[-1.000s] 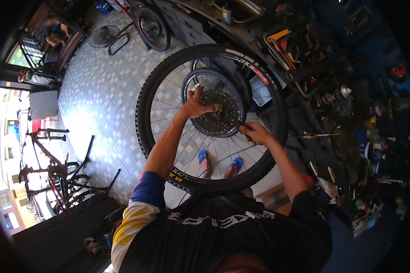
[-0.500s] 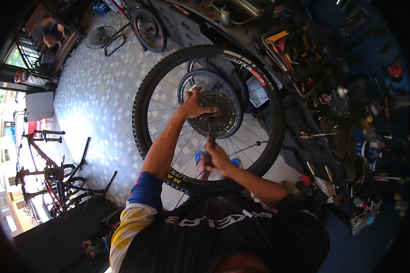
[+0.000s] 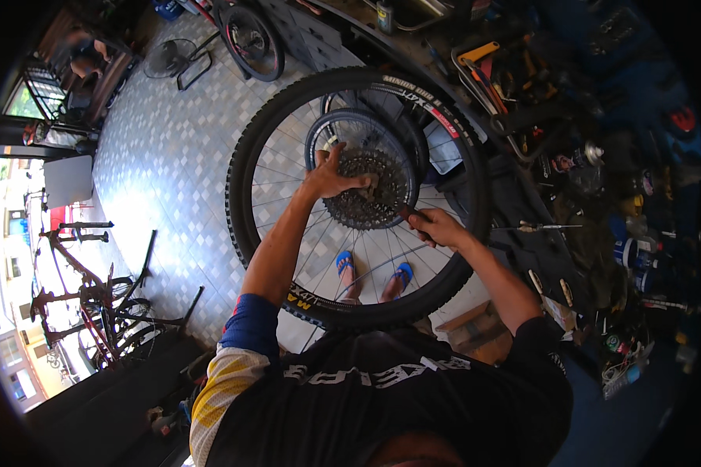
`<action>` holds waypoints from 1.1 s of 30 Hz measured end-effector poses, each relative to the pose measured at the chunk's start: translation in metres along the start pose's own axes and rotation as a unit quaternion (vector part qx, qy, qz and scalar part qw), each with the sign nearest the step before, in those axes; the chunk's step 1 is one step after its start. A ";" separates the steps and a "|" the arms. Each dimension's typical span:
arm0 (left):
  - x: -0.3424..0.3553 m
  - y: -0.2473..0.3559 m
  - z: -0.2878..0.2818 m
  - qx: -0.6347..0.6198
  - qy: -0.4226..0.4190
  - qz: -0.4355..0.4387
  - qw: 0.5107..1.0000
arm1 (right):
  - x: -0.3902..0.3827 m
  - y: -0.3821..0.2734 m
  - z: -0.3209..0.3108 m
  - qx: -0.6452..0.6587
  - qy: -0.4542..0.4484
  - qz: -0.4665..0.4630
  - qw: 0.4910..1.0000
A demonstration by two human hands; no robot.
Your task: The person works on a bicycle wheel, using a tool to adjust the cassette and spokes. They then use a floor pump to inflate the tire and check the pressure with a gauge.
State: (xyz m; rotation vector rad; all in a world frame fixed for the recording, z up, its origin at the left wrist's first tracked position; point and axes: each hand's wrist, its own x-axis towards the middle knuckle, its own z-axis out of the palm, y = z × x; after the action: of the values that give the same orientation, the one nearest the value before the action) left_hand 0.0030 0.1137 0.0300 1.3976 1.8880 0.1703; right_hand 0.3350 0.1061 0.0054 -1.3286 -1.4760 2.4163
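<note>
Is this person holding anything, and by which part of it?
The right hand has its grip on a tool by its dark handle. The left hand lies at the sprockets; whether it holds anything cannot be told.

Cassette (image 3: 364, 212) at centre of wheel (image 3: 475, 187)

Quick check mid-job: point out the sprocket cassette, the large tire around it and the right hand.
Cassette (image 3: 362, 209): head view, on its sprocket faces.
Tire (image 3: 241, 177): head view, on the left side of its black rubber.
Right hand (image 3: 442, 229): head view, on the back of the hand.
</note>
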 end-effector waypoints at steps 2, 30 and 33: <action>0.000 -0.004 0.001 -0.004 0.001 0.003 1.000 | -0.006 0.011 0.026 0.027 0.053 0.018 0.998; 0.000 -0.002 0.002 -0.020 0.025 0.015 0.999 | 0.013 -0.002 -0.027 -0.026 -0.062 0.005 0.998; 0.003 -0.005 0.002 -0.038 0.014 0.024 0.999 | 0.005 0.030 0.029 0.055 0.042 0.025 0.997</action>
State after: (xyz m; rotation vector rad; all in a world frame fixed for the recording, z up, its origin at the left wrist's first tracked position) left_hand 0.0001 0.1136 0.0243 1.3964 1.8518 0.2831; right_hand 0.3243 0.0701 -0.0142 -1.4409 -1.2854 2.4007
